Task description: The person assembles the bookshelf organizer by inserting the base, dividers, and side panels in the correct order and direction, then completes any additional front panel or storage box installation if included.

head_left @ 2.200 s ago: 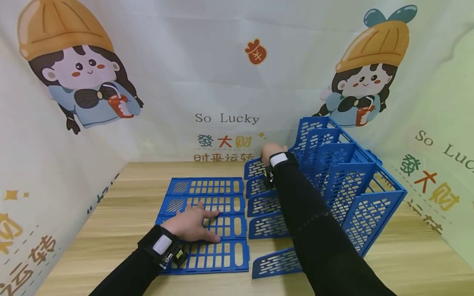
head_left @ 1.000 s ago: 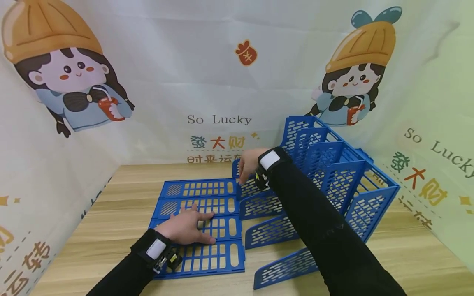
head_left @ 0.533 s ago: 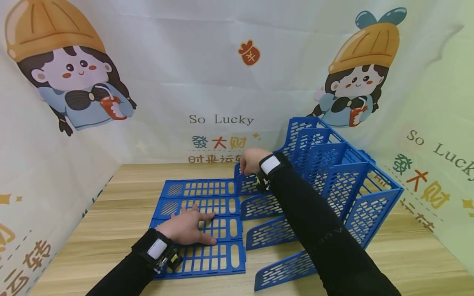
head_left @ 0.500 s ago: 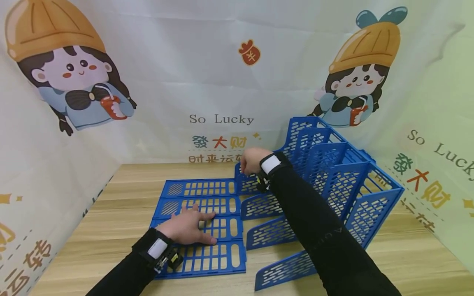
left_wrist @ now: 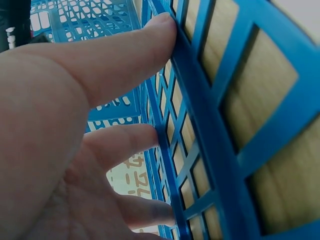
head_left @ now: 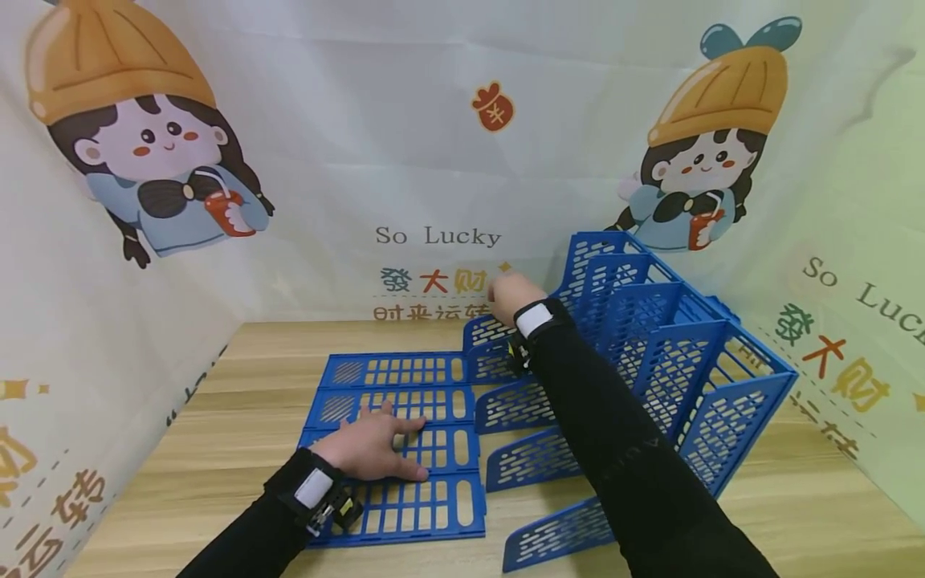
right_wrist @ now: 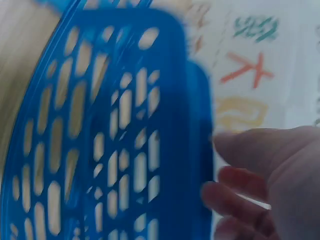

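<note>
A blue lattice file rack is spread over the wooden table. My left hand rests with fingers spread on its flat grid panel; in the left wrist view, the thumb and fingertips touch the grid's ribs. At the far end, my right hand is just above the rearmost low divider. In the right wrist view, its relaxed thumb and fingers are at the edge of a blurred perforated divider; whether they pinch it is unclear. The right forearm partly covers the dividers.
Taller upright partitions of the rack stand at the right, beyond the right sleeve. A near low divider leans outward toward the table's front. Printed cloth hangs behind and at both sides of the wooden table.
My right hand has gone from the rear divider to the second one, which swung back against the rear one, and has now risen and moved back. My left hand has stayed on the grid.
</note>
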`<state>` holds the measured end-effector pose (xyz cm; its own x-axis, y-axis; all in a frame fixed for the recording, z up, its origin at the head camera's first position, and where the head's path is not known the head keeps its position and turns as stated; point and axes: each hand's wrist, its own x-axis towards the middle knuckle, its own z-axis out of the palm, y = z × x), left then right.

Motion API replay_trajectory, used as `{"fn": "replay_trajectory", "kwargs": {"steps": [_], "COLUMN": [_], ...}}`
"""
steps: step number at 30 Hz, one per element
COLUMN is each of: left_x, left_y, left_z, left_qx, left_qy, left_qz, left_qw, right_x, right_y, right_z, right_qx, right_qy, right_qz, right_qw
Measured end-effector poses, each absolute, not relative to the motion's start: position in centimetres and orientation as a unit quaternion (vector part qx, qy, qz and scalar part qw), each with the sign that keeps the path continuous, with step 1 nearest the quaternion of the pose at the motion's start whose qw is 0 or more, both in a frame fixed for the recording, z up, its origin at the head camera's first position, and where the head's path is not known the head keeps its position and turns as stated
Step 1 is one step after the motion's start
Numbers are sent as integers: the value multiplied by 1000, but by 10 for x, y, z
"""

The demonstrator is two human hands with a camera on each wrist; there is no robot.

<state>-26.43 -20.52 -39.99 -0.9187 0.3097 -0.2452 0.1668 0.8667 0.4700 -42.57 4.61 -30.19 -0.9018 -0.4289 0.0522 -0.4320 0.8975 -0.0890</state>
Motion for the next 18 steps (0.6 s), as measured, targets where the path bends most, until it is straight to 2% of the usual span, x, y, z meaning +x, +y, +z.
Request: {"fn": "replay_trajectory", "kwargs": {"steps": [7, 18], "left_x": [-264, -266], "left_y": [-205, -205], "left_z": [-403, -401], "left_qx": [122, 133], "left_qy": [954, 953], "left_qz": [221, 220], "left_qw": [161, 161], "right_x": [-436, -445], "right_y": [54, 47], "right_z": [-318, -326], "right_qx": [170, 171], "right_qy": [-984, -980], "right_qz": [27, 26], "right_qw": [50, 98]}}
